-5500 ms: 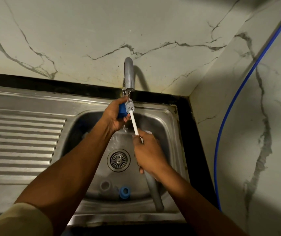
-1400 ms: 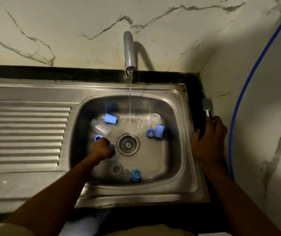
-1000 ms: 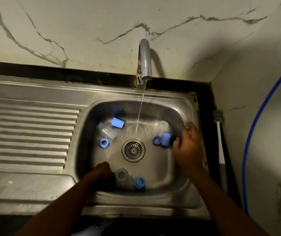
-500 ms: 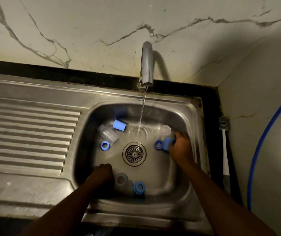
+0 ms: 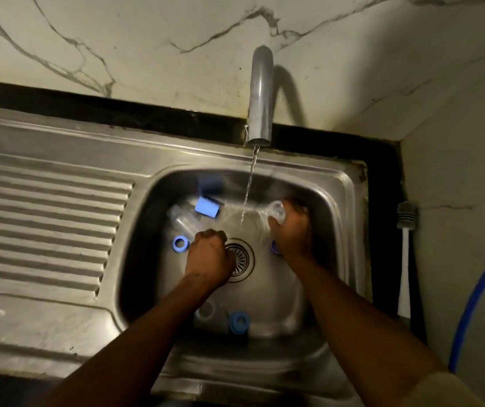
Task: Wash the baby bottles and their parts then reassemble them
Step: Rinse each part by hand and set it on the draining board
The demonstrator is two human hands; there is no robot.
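Observation:
Inside the steel sink, water runs from the grey faucet. My right hand grips a clear bottle part just right of the stream. My left hand is a curled fist beside the drain, and nothing shows in it. A blue cap and a clear bottle lie at the back left, with a blue ring below them. Another clear bottle and blue ring lie at the front. A blue piece peeks out under my right hand.
The bottle brush lies on the black counter strip right of the sink. A blue hose runs down the right wall. The ribbed drainboard stretches to the left. The marble wall stands close behind.
My right hand put the brush down on the right counter, reached into the sink and took hold of the clear part. My left hand moved from the front of the basin up to the drain.

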